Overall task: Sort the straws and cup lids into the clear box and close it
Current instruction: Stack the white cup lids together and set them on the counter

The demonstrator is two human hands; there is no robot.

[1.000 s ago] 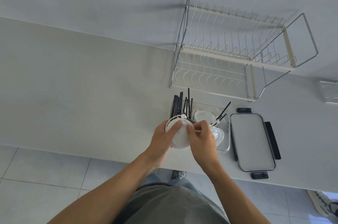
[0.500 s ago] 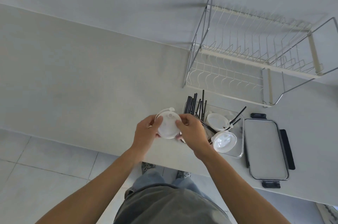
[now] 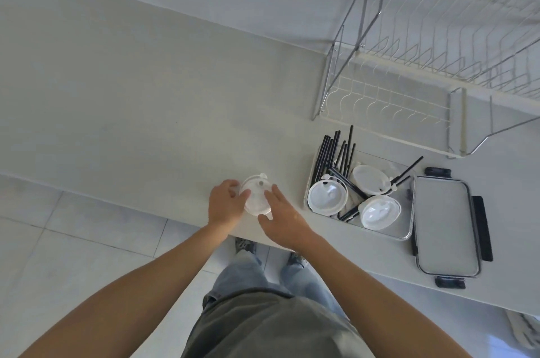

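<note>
Near the front edge of the pale table (image 3: pixel 140 112), a person's left hand (image 3: pixel 226 205) curls its fingers round the left rim of a translucent cup lid (image 3: pixel 256 196), while the right hand (image 3: pixel 282 218) rests beside it with fingers nearly straight, its fingertips touching the lid's right side and gripping nothing. That lid lies flat on the table, well apart from the box, apparently set aside so the rest can be ordered; its small tab points away from the person. Further right, the clear box (image 3: pixel 406 236) stands open, holding three more lids (image 3: pixel 328 195) tilted against each other and a bundle of black straws (image 3: pixel 331 153). Most straws run lengthwise away from the person, their far ends jutting past the box's back wall, likely too long to lie flat; a few cross diagonally under the lids. Rightmost, the box cover (image 3: pixel 444 226) lies flat on the table just beside the box, clasps out, waiting for closing. Behind stands a wire dish rack (image 3: pixel 409 44).
</note>
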